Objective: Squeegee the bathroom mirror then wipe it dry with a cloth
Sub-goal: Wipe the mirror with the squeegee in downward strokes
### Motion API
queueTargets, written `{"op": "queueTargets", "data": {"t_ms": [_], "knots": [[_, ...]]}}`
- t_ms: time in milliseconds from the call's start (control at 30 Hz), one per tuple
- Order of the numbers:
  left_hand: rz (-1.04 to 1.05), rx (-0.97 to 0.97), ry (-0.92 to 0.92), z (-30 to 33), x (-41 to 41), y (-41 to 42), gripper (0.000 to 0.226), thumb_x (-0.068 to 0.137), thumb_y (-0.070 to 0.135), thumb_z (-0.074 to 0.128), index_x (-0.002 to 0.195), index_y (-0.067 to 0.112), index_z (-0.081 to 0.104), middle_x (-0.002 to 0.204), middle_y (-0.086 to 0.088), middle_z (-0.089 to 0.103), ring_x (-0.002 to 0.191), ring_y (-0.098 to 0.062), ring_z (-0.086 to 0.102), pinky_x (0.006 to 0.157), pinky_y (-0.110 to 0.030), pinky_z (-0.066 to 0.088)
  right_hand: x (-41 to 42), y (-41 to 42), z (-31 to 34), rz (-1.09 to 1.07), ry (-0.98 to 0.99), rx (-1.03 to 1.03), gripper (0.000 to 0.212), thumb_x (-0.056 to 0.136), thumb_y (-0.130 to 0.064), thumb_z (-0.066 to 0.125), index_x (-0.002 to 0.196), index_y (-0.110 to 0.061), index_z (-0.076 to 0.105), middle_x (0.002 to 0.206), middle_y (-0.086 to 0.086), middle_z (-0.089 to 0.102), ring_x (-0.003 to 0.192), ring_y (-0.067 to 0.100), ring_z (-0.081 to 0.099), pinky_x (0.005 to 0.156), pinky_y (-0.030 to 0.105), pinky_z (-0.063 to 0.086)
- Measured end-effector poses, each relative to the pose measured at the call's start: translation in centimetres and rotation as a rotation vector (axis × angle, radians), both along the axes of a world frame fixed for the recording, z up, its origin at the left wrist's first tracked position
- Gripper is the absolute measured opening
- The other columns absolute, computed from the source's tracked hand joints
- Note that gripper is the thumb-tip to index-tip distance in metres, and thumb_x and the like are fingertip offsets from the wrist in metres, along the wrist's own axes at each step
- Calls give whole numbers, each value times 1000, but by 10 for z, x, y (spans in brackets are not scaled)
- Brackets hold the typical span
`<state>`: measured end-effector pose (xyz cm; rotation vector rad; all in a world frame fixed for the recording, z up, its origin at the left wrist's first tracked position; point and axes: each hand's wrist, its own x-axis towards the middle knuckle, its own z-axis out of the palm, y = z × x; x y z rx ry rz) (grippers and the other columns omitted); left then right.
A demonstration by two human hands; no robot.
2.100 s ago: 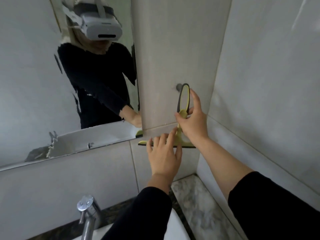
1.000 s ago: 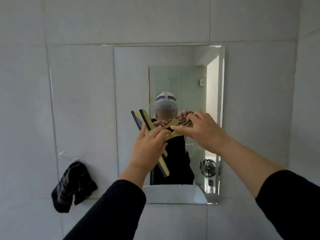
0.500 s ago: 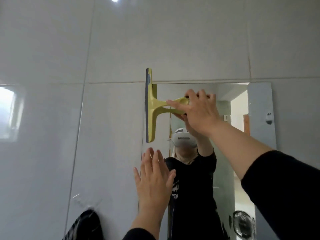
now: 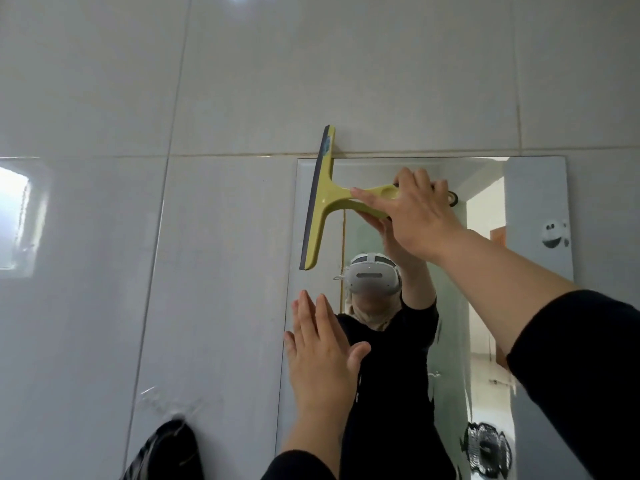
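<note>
right hand (image 4: pixel 420 216) closed on squeegee (image 4: pixel 320 199) handle | left hand (image 4: pixel 320 351) flat, empty, at mirror (image 4: pixel 533 202) edge | risk: blade overhangs top edge, likely snags, streaks

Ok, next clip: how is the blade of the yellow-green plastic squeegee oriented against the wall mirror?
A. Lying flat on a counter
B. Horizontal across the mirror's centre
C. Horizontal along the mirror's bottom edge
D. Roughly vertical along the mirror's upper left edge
D: the yellow-green plastic squeegee, held by the right hand, stands nearly upright along the upper left edge of the wall mirror.
</note>
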<state>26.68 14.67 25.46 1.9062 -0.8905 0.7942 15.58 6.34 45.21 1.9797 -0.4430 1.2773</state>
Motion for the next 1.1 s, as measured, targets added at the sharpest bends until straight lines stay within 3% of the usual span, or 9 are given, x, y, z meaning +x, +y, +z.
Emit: {"op": "queueTargets", "data": {"t_ms": [300,433,567,700,933,1100], "knots": [[28,-41,33,7,-17,-5,93,85,61,45,149,20,-10,155,1,-26,143,-18,-19,114,-46,-8,-54,-18,-6,-52,17,77,47,99,-35,21,140,-57,18,105,10,37,100,28,34,82,42,29],[-16,-21,-5,10,-41,-15,88,86,63,41,149,23,-6,156,1,-24,144,-18,-16,114,-49,-8,-79,-23,-11,-92,10,119,58,90,-32,5,140,-58,17,100,7,33,100,30,35,83,43,30],[-8,63,-93,9,-57,-25,90,85,64,41,147,25,-13,155,0,-28,142,-18,-25,112,-50,-12,-100,-35,-13,-134,7,137,59,95,-20,24,140,-57,17,95,4,27,100,29,35,81,41,28],[15,131,-226,19,-60,-34,95,84,64,42,147,24,-16,155,-2,-28,140,-19,-29,112,-50,-12,-124,-48,-15,-134,-42,186,54,98,-23,31,140,-56,22,95,6,33,100,29,37,83,42,29],[-34,184,-225,27,-59,-41,100,78,50,60,147,25,-8,157,-4,-19,143,-21,-19,117,-50,8,-155,-69,-38,-131,-132,268,45,100,-35,31,140,-55,23,95,7,39,98,30,46,73,39,34],[-53,189,-211,28,-61,-41,105,78,49,64,147,24,-10,156,-4,-23,143,-22,-20,117,-48,10,-156,-71,-63,-111,-205,342,49,98,-34,35,143,-50,24,95,13,53,70,31,49,61,34,34]]}}
